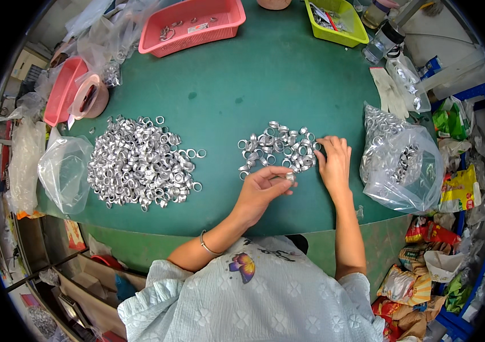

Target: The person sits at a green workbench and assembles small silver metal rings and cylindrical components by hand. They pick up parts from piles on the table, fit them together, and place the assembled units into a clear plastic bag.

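My left hand (pixel 265 189) pinches a silver metal ring (pixel 291 176) between thumb and fingers, at the near edge of a small pile of metal rings (pixel 282 146). My right hand (pixel 335 162) rests at the right side of that pile. Its fingers are bent and apart, with thumb and index finger beside an outer ring (pixel 316 146); whether they touch it I cannot tell. A much larger heap of similar rings (pixel 142 162) lies on the left of the green table, with a few loose ones along its right side.
Right of my hands stands a clear plastic bag (pixel 405 176) of rings, with white gloves (pixel 389 91) behind it. An empty-looking bag (pixel 65 171) lies far left. A pink basket (pixel 191 43), a pink tub (pixel 97 100) and a yellow-green basket (pixel 342 37) stand farther back.
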A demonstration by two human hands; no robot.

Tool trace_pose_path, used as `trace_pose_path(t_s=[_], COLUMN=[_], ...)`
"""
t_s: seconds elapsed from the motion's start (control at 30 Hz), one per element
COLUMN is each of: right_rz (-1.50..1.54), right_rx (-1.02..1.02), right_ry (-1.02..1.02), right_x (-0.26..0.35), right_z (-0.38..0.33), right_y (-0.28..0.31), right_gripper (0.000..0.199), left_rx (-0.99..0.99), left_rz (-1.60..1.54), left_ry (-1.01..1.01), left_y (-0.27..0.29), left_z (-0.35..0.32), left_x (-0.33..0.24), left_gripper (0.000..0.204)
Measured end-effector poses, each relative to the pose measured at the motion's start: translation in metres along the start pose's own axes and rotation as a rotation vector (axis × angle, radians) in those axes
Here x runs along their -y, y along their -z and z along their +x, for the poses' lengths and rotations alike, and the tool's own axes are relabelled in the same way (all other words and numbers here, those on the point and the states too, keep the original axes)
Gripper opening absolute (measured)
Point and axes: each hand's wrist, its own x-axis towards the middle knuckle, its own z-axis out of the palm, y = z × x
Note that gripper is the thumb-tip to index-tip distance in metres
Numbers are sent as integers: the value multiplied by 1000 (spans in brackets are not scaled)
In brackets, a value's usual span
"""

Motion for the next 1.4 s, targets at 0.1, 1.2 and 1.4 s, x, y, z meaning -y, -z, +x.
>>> trace_pose_path(t_s=[0.1,1.2,1.4], right_rz=[360,756,656], right_rx=[52,-6,-88], right_ry=[-181,-224,-289], right_x=[2,78,53], right_z=[-7,-65,-54], right_y=[3,34,29], right_gripper=[27,24,23], left_rx=[-9,54,18], left_rz=[120,-65,-145], left_ry=[-78,168,241], left_y=[-3,-18,1], left_z=[-3,-14,-11], left_x=[-3,0,10], left_gripper=[27,21,23])
